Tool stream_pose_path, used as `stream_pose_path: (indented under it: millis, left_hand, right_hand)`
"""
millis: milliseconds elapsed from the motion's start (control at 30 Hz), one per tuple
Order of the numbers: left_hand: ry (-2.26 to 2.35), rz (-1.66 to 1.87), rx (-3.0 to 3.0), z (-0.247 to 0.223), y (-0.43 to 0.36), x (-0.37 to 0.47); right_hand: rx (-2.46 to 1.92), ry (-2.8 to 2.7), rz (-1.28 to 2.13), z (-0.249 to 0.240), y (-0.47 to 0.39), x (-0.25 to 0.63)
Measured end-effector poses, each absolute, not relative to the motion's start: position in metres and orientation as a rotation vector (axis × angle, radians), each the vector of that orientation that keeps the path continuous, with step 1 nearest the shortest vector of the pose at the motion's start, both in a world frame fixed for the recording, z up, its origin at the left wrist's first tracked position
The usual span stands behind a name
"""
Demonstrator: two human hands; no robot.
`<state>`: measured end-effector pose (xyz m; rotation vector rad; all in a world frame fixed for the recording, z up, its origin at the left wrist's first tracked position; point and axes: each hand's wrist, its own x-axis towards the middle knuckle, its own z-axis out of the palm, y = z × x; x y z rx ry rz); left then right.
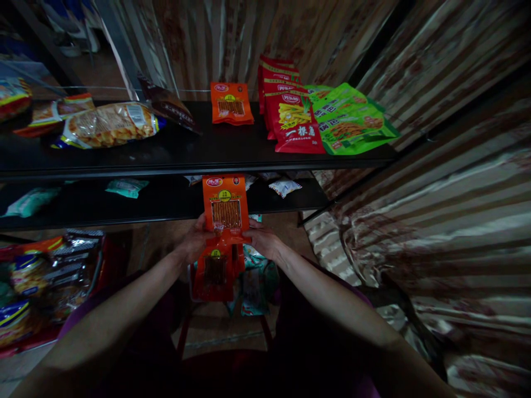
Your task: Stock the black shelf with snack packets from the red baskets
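Observation:
Both my hands hold an orange snack packet (226,202) upright in front of the shelf edge. My left hand (196,239) grips its lower left side, and my right hand (262,239) grips the lower right. Just below, more orange snack packets (214,273) lie close to my fingers, with teal packets (254,290) beside them; what bears these is mostly hidden. On the upper shelf (178,156), a similar orange packet (232,104) leans at the back, left of red snack bags (290,119).
Green bags (352,119) lie right of the red ones. Further left are a puffed-snack bag (110,126) and a brown bag (170,105). Small teal packets (126,187) and a white packet (285,187) rest on the lower shelf. A red basket (99,276) of snacks stands lower left; curtains (448,193) hang right.

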<state>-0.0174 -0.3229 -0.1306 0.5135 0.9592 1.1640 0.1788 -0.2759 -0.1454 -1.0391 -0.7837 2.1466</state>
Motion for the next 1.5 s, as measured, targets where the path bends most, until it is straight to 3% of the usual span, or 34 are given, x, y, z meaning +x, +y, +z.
stream_pose_path:
  millis: [1067,1300,1500]
  left_hand:
    - [1.075,1.128,0.639,-0.142,-0.332,-0.009]
    - [1.628,1.269,0.904,-0.166,-0.325,-0.024]
    - [1.217,1.224,0.746,-0.133,-0.335,-0.004]
  right_hand:
    - [-0.966,-0.652,2.091,-0.163,-0.274,0.182]
    - [-1.04,-0.755,1.894,-0.156,-0.277,0.175]
    - [-1.145,-1.233,1.569,-0.142,-0.282,0.169]
